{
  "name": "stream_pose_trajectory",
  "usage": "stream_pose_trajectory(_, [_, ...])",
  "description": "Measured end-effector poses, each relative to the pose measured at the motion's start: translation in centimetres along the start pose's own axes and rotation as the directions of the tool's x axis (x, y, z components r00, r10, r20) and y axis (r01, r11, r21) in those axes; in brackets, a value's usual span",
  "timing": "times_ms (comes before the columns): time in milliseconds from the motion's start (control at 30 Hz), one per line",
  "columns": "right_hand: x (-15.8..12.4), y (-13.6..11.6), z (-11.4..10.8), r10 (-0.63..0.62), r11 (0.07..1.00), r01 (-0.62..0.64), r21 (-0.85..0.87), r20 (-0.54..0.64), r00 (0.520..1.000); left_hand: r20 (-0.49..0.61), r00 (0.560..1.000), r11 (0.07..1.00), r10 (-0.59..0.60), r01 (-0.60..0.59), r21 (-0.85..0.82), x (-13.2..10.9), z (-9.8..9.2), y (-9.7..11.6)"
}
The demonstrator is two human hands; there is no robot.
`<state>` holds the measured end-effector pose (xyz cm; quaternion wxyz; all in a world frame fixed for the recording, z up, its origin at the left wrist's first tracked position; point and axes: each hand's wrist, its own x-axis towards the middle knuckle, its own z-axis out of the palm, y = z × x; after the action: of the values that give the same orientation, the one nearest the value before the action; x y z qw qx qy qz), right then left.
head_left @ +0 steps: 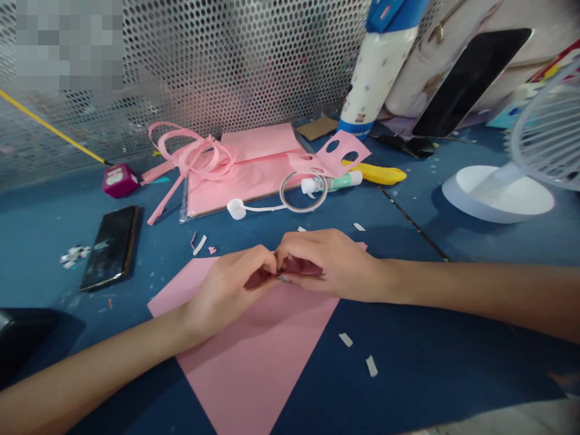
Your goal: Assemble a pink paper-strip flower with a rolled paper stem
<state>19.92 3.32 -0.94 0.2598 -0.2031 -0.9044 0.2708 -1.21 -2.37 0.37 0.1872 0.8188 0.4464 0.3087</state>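
Observation:
A large sheet of pink paper (254, 356) lies at an angle on the blue table, under both of my hands. My left hand (231, 284) rests over its upper left part, fingers pinched together. Meeting it fingertip to fingertip is my right hand (328, 263), also pinched, above the paper's upper edge. Whatever sits between the fingertips is too small to make out. Just beyond my hands are a roll of thin white tape (283, 199) and a glue stick (348, 180). Small white strips (345, 339) lie to the right of the paper.
Behind stand a pink paper stack (254, 145), curled pink strips (194, 157), a cut-out pink piece (344, 151) and a yellow cutter (380, 174). Left lies a phone (111, 248); right stands a white fan (498, 193). A perforated metal panel (254, 60) closes off the back.

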Motion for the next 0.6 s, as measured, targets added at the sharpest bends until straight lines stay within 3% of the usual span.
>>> stream_pose_trajectory(200, [-0.1, -0.1, 0.0, -0.046, 0.998, 0.045, -0.034, -0.047, 0.998, -0.019, 0.997, 0.994, -0.079, 0.078, -0.083, 0.1, 0.0, 0.1])
stream_pose_trajectory(400, [0.0, 0.1, -0.2, -0.019, 0.999, 0.020, 0.032, -0.037, 0.999, 0.061, 0.980, 0.939, -0.187, 0.197, -0.281, 0.7, -0.1, 0.1])
stream_pose_trajectory(467, [0.1, 0.2, -0.3, -0.001, 0.996, 0.005, 0.085, -0.050, 0.999, 0.113, 0.963, 0.874, -0.244, 0.269, -0.405, 1.0, -0.1, 0.0])
stream_pose_trajectory(600, [0.2, 0.5, -0.5, 0.016, 0.976, 0.002, 0.216, -0.086, 0.996, 0.271, 0.915, 0.655, -0.298, 0.403, -0.640, 1.4, -0.3, -0.3])
